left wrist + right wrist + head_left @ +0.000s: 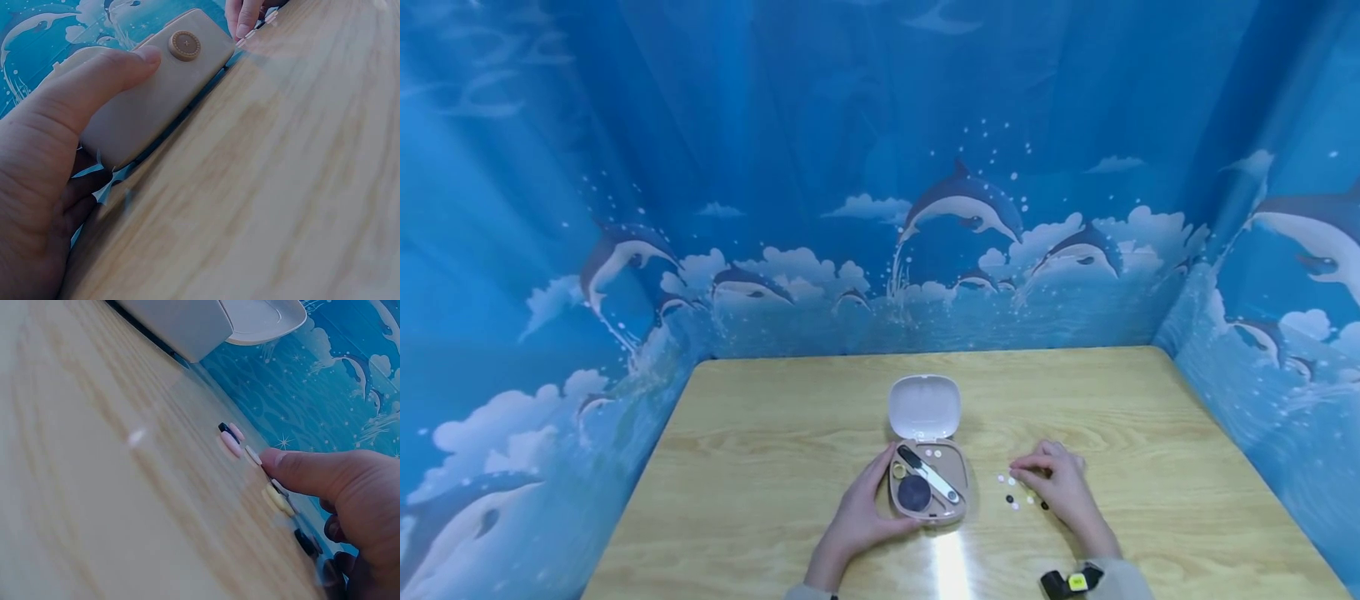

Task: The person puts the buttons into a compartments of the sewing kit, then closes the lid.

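Note:
In the head view my left hand point(861, 510) holds a small beige hinged box point(966, 492) by its left side, its thumb along the near wall. The thumb lies near a round brown catch point(185, 45) in the left wrist view. Inside are a black-and-white slim tool point(936, 479), a dark round disc point(914, 492), a gold ring-shaped piece point(898, 472) and small pale buttons point(933, 453). My right hand point(1060, 479) pinches at a white button point(253, 455) with thumb and forefinger, low over the table; the forefinger is mostly hidden in the right wrist view.
The box's white lid point(924, 407) stands open at the back. Several loose buttons, among them a black button point(1010, 498), a pink button point(230, 444) and a yellow button point(278, 500), lie by my right hand on the wooden table point(760, 433). A blue dolphin-print curtain point(820, 167) surrounds the table.

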`<state>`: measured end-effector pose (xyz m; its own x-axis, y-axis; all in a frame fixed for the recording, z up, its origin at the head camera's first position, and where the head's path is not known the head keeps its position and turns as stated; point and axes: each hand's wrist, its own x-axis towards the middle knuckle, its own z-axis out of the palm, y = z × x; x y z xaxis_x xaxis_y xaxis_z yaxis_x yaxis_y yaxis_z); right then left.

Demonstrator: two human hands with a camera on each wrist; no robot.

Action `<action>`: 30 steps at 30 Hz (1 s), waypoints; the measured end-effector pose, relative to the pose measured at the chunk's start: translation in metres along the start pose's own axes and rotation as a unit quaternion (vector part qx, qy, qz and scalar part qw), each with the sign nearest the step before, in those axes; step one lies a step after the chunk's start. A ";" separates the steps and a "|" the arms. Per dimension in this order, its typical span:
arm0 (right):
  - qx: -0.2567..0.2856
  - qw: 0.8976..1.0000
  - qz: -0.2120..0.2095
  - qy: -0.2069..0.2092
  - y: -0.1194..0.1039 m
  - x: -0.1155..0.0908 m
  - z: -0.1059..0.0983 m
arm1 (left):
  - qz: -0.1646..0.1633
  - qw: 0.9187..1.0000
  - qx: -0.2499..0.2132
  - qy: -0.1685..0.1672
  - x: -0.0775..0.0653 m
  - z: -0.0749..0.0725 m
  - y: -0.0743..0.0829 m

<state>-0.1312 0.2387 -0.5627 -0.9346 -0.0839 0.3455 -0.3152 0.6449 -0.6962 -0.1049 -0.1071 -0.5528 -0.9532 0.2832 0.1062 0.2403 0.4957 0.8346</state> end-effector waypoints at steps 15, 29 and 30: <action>0.021 0.999 0.034 0.012 -0.001 -0.010 -0.004 | 0.004 1.000 -0.009 -0.003 -0.007 0.008 -0.002; 0.029 0.998 0.059 0.021 -0.017 0.007 -0.008 | -0.004 1.000 -0.003 -0.006 0.002 -0.001 -0.001; 0.033 0.998 0.054 0.024 -0.018 0.008 -0.008 | -0.004 1.000 -0.001 -0.006 0.002 -0.001 -0.001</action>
<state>-0.1317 0.2322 -0.5422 -0.9553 0.0218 0.2949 -0.2242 0.5968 -0.7704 -0.1073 -0.1078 -0.5528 -0.9527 0.2891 0.0937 0.2327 0.4956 0.8368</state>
